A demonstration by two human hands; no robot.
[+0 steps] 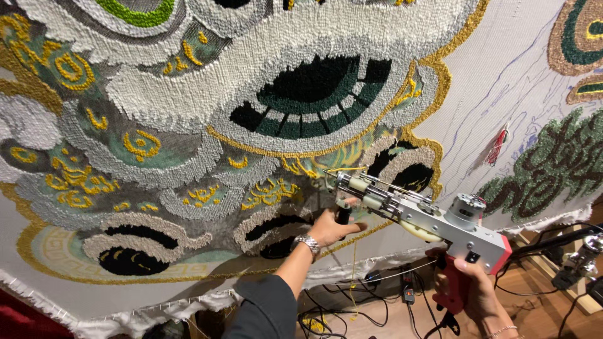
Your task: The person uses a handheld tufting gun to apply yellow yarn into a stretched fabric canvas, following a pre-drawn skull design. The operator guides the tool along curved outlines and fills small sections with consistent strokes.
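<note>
**Tufting gun pressed to a stretched cloth, both hands gripping**

Holding a tufting gun (427, 216) up against the tufting cloth (502, 81), needle end touching the fabric just right of centre, beside a black-and-white tufted patch edged in gold. Gripping the black front handle under the barrel with the left hand (330, 227), fingers curled fully around it, a metal wristwatch (307, 242) showing on the wrist and a dark sleeve (264, 311) below. Wrapping the right hand (474, 295) around the red rear grip at the near right, fingers closed, a thin bracelet (502, 331) at the wrist. Feeding a strand of yellow yarn (353, 263) down from the gun's front. Covering most of the cloth to the left and far side, a dense tufted design (188, 107) in white, grey, green, black and gold; leaving bare cloth with drawn blue lines at the upper right. Lying tangled on the wooden floor (534, 301) beneath the frame, black cables (389, 301).
</note>
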